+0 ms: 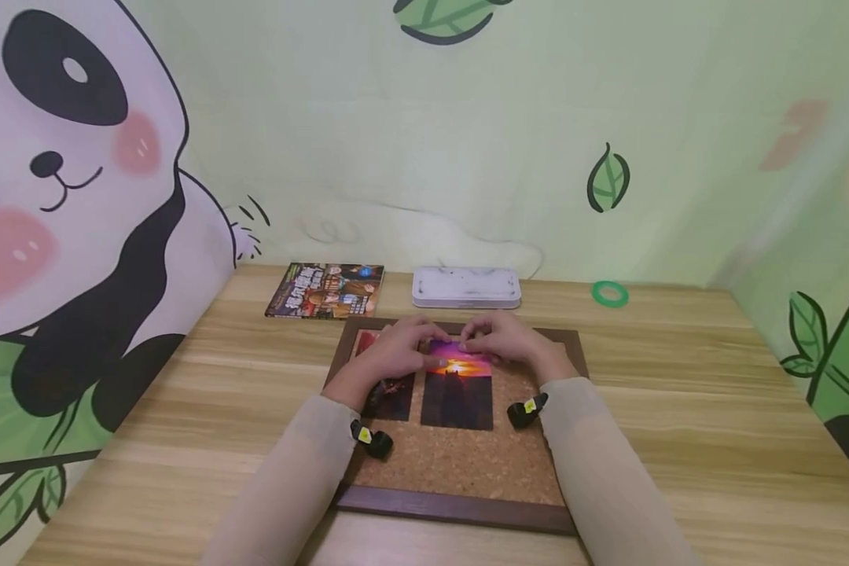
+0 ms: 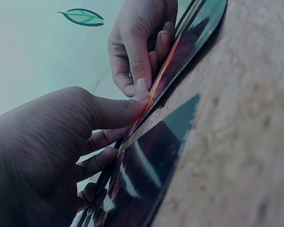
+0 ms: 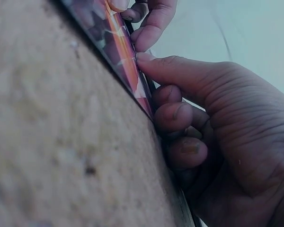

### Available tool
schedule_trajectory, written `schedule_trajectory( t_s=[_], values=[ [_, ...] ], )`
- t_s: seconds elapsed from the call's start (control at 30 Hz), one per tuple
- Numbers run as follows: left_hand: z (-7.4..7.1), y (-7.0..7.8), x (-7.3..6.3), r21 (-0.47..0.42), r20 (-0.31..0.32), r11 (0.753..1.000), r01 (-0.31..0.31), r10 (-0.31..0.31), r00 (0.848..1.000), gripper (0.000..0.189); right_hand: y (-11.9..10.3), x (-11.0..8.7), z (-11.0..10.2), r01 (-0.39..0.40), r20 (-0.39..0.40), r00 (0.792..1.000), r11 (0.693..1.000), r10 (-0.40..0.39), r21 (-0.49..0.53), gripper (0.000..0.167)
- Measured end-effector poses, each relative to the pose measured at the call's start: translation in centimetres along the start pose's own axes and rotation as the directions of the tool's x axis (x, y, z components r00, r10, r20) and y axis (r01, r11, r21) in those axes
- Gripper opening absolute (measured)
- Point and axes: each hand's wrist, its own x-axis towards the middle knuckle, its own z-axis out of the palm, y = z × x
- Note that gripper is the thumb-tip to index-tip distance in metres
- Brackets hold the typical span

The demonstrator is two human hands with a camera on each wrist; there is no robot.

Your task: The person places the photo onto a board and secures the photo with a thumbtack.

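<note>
A sunset photo (image 1: 457, 399) lies on a cork board (image 1: 453, 464) with a dark brown frame. My left hand (image 1: 395, 351) reaches over a darker photo (image 1: 398, 405) to the sunset photo's upper left, its thumb extended onto the picture. In the left wrist view, the other fingers of the left hand (image 2: 47, 146) bend near the board's far edge. My right hand (image 1: 509, 339) is at the sunset photo's top edge, thumb and forefinger close together. From the right wrist view, the right hand (image 3: 227, 123) has curled fingers; whatever lies between its fingertips is hidden.
Behind the board lie a comic-style book (image 1: 328, 291), a white case (image 1: 466, 288) and a green ring (image 1: 610, 294), perhaps a tape roll. A wall with panda and leaf pictures (image 1: 608, 179) rises at the table's (image 1: 679, 409) back edge.
</note>
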Motion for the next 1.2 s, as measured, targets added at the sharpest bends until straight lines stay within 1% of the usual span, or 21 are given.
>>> schedule_trajectory(
  t_s=[0.33, 0.6, 0.77, 0.93, 1.2],
  values=[
    [-0.1, 0.0, 0.0, 0.010, -0.001, 1.000, -0.021, 0.021, 1.000, 0.039, -0.2, 0.1, 0.1, -0.031, -0.001, 1.000, 0.999, 0.031, -0.018, 0.013],
    [-0.3, 0.4, -0.2, 0.017, -0.001, 1.000, -0.002, 0.002, 1.000, 0.041, -0.9, 0.2, 0.0, -0.051, -0.003, 0.999, 0.998, 0.051, -0.047, 0.012],
    [-0.4, 0.4, -0.3, 0.025, 0.003, 1.000, -0.004, 0.004, 1.000, 0.041, -1.0, 0.1, 0.1, -0.073, -0.005, 0.997, 0.997, 0.073, -0.040, 0.013],
    [-0.3, 0.2, -0.3, 0.017, 0.009, 1.000, -0.006, 0.006, 1.000, 0.041, -1.0, 0.0, 0.2, -0.067, -0.010, 0.998, 0.997, 0.067, -0.037, 0.013],
    [-0.2, 0.1, -0.2, -0.003, 0.004, 1.000, -0.010, 0.010, 1.000, 0.040, -0.8, -0.1, 0.3, -0.025, -0.012, 1.000, 0.999, 0.025, -0.044, 0.012]
  ],
)
